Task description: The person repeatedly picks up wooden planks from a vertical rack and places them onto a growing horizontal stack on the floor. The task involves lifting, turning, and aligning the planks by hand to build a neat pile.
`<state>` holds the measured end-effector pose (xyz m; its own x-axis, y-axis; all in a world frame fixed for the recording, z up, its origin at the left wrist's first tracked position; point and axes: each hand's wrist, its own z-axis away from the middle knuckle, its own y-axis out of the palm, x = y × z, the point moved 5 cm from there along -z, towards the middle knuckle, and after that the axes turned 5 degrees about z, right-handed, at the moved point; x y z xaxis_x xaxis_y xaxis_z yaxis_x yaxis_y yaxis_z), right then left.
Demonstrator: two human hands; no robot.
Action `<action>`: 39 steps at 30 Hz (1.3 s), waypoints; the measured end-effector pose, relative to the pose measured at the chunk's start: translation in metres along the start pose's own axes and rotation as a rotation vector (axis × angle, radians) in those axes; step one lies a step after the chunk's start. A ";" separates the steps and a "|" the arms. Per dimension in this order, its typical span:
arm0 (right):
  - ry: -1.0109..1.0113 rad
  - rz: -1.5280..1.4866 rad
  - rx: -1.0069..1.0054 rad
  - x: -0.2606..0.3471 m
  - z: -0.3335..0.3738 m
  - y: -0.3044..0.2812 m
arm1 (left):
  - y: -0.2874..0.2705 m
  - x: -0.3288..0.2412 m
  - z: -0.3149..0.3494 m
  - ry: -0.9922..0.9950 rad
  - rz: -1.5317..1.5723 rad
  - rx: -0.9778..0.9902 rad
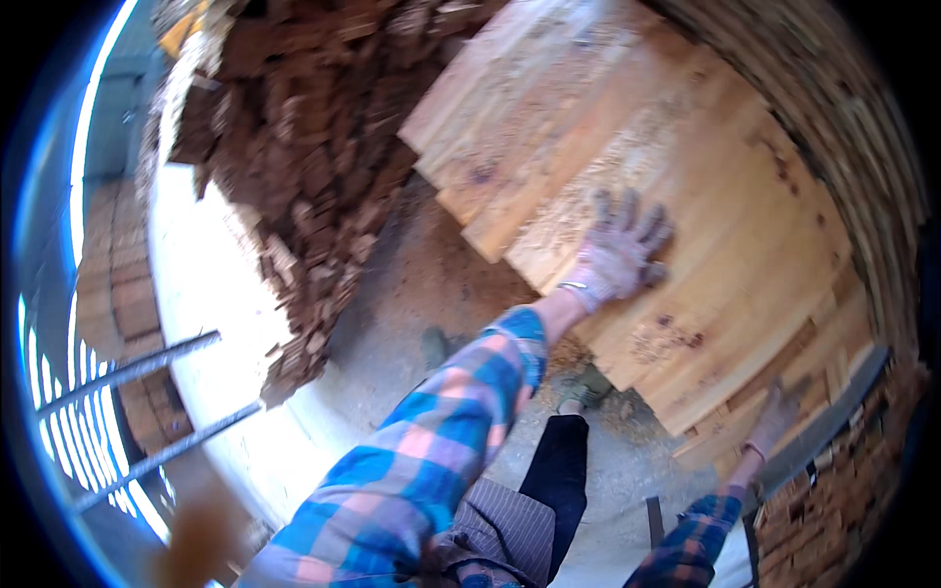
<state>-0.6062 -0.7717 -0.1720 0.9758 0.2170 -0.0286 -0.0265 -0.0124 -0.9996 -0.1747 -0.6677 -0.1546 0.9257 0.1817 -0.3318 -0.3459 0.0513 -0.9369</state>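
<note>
My left hand, in a pale knitted work glove, lies palm down on a broad layer of light wooden boards. Its fingers are spread and hold nothing. Wood shavings and crumbs are scattered over the boards around it. Farther right and nearer to me, my right hand, also gloved, rests on narrow wooden strips at the end of the layer. Motion blurs it, but its fingers look stretched out. The ends of the boards form a stepped edge on the left.
A heap of brown wood pieces rises at far left. Stacked wood borders the boards at far right; more short pieces lie at lower right. Two metal bars stick out at left. Sawdust covers the concrete floor near my shoes.
</note>
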 end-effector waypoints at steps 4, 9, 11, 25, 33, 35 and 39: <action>0.099 -0.373 0.212 0.047 -0.015 -0.006 | -0.005 0.007 0.006 0.016 0.159 -0.032; 0.101 -0.224 0.409 0.029 -0.014 -0.013 | -0.010 0.022 0.023 -0.084 0.400 -0.057; -0.066 -0.347 0.334 0.045 0.006 -0.019 | -0.015 0.034 0.061 -0.205 0.603 -0.094; -0.947 -0.653 1.152 0.691 0.458 -0.025 | -0.096 0.299 0.805 -1.726 0.973 -1.771; -1.203 -0.364 1.063 0.940 0.643 -0.107 | -0.044 0.390 0.866 -1.626 1.405 -2.402; -1.279 -0.233 0.971 0.982 0.663 -0.100 | -0.054 0.423 0.836 -1.562 1.402 -2.550; -1.218 -0.058 1.002 0.994 0.684 -0.116 | -0.047 0.427 0.850 -1.750 1.366 -2.582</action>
<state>0.2178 0.1129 -0.0888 0.2406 0.8236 0.5136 -0.6055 0.5409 -0.5838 0.1069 0.2427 -0.1589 0.0360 -0.6547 -0.7551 0.9919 -0.0684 0.1066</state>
